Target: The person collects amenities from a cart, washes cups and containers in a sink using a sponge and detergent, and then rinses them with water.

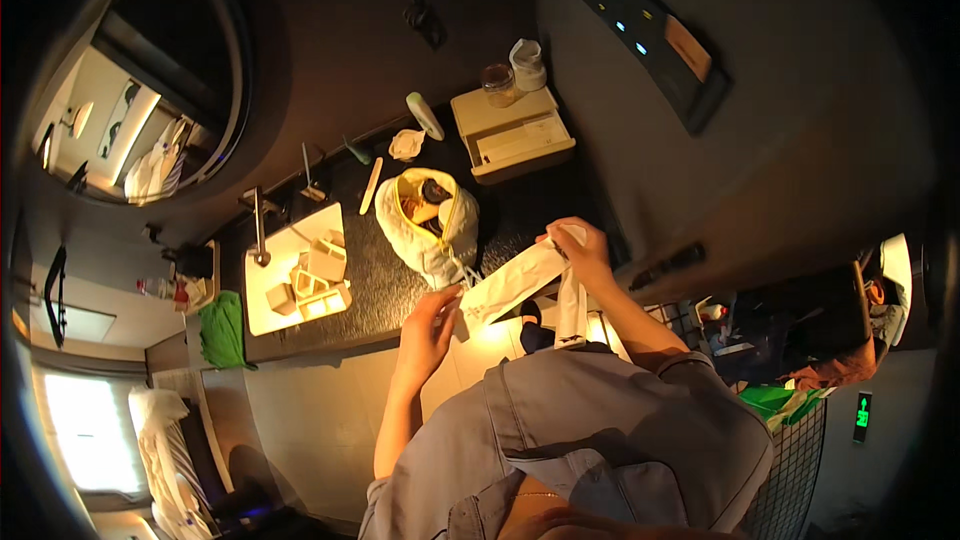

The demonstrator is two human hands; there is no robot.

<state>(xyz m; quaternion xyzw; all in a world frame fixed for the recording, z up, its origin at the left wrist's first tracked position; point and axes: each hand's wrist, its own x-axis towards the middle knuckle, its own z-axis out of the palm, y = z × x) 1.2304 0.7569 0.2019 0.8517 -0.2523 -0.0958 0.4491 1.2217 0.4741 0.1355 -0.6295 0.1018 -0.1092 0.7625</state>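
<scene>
My left hand (430, 330) pinches one end of a long pale flat strip (510, 292), which looks like fabric or soft wrapping and bears small marks. The other end is gripped by my right hand (581, 251), and a further length hangs down below that hand. The strip is stretched between both hands at the front edge of the dark counter. Just beyond my left hand, a fluffy white pouch (390, 214) with a yellow zip stands unzipped, with several small items inside. A cord hangs from its near end.
Left on the counter (375, 270) is a white sink (262, 315) holding several beige containers (326, 259) under a faucet (259, 229). Behind the pouch lie a flat stick (370, 186) and a white tube (425, 116). A beige drawer box (510, 120) with jars on top has its drawer pulled out.
</scene>
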